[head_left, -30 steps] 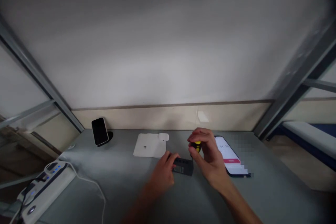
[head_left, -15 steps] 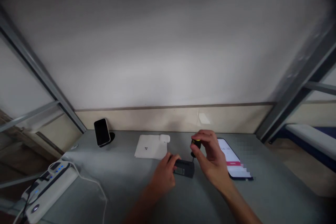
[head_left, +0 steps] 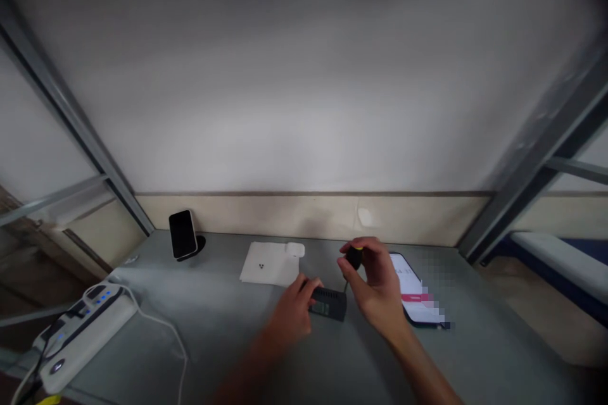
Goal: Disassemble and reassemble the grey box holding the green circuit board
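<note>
It's one head-worn camera, peering forward and down across the worktop (head_left: 228, 342), the view wide, left hand (head_left: 291, 309) and right hand (head_left: 377, 291) near and low in it, the wall (head_left: 304, 88) beyond filling the upper half.

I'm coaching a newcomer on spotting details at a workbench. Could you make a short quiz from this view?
1. True or false: the left hand holds the dark slotted box.

2. What is in the right hand?
A) a power strip
B) a tool with a dark, yellow-topped handle
C) a white case

3. Fill in: a lit ____ lies on the desk, to the right of the right hand.

Key: 1. True; 2. B; 3. phone.
</note>
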A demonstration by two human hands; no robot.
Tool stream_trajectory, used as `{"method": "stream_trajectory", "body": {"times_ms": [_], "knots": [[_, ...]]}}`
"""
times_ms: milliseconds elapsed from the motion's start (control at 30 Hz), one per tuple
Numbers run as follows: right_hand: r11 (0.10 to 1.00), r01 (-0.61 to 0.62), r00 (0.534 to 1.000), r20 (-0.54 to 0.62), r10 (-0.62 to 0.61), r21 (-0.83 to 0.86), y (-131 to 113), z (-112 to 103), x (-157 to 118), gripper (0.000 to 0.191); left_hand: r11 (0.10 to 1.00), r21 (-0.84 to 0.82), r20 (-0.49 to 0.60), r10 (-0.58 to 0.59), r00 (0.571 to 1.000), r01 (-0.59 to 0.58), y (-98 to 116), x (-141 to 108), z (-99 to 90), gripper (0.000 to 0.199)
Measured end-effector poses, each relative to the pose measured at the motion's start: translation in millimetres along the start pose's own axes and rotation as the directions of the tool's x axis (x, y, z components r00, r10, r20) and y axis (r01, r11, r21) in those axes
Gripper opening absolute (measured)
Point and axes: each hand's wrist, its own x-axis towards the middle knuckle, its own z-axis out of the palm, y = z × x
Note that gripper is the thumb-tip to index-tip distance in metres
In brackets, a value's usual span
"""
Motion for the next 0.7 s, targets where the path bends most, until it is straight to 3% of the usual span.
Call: {"method": "stream_trajectory", "body": {"times_ms": [233,367,567,633,700], "knots": [[0.984,-0.057,0.998,-0.017,0.060,0.169,1,-2,0,0.024,0.999,-0.033,0.007,-0.002,1.000,0.002,2,0,-4.3,0.066],[0.985,-0.029,0.995,-0.084,0.044,0.171,2,-2,1,0.025,0.999,-0.045,0.004,0.014,1.000,-0.013,3,0,-5.1,0.063],[0.987,-0.060,0.996,-0.053,0.069,0.152,-3,-5,3,0.023,0.999,-0.035,-0.008,0.017,1.000,-0.017,6,0,-6.0,0.059],[0.989,-0.106,0.994,0.001,0.107,0.100,-9,-10,5,0.020,0.999,-0.049,-0.008,0.018,1.000,-0.018,7,0,-6.2,0.061],[0.978,-0.191,0.966,0.159,0.203,-0.085,-14,-16,8,0.019,0.999,-0.043,-0.014,0.019,1.000,-0.020,5,-1,-5.8,0.064]]}}
